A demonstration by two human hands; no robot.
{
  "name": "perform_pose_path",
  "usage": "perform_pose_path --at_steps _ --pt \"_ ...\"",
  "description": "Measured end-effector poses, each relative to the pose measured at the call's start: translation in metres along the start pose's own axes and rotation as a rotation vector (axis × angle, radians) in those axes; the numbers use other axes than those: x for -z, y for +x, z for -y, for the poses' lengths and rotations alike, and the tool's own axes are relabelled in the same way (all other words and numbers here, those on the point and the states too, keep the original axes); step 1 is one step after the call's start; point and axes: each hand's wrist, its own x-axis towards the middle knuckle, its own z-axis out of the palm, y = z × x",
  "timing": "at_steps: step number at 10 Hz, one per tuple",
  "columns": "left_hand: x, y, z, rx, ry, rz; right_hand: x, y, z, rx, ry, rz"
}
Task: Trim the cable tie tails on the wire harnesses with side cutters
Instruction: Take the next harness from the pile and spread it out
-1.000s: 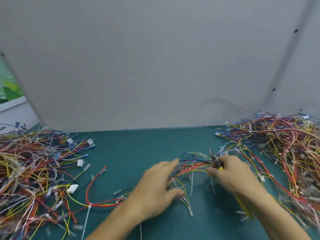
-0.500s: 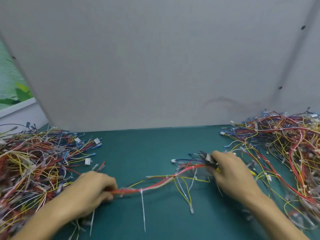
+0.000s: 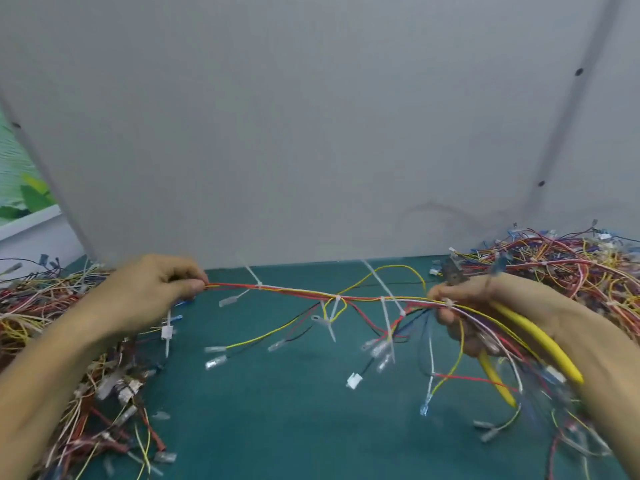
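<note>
A wire harness (image 3: 311,295) of red, yellow and white wires is stretched level above the green mat between my two hands. My left hand (image 3: 145,292) pinches its left end. My right hand (image 3: 485,306) grips its right end together with yellow-handled side cutters (image 3: 530,332), whose dark jaws (image 3: 452,273) point up and away. Several white cable ties (image 3: 388,313) sit along the harness with long uncut tails sticking up and hanging down. Branch wires with clear terminals and a white connector (image 3: 355,380) dangle below.
A large heap of harnesses (image 3: 45,317) lies at the left, another heap (image 3: 571,268) at the right back. The green mat (image 3: 277,427) lies between them. A grey panel (image 3: 311,133) stands upright right behind the mat.
Both hands have lifted the harness off the mat and drawn it taut. My left hand moved far left and up; the ties' tails now stand free in the air.
</note>
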Motion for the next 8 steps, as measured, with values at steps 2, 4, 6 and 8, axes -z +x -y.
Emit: perform_pose_path --at_steps 2,4,6,8 --pt "-0.057 0.024 0.007 0.084 0.364 0.487 0.013 0.029 -0.037 -0.057 0.059 -0.114" --pt "-0.094 0.021 0.012 0.047 0.403 0.448 0.012 0.022 -0.028 0.281 -0.549 -0.626" --pt "-0.104 0.008 0.016 -0.012 0.359 0.347 -0.055 0.049 -0.005 0.496 -1.085 -0.61" --pt "-0.107 -0.003 0.024 -0.162 0.492 0.25 -0.079 0.095 -0.007 0.26 -1.282 -0.352"
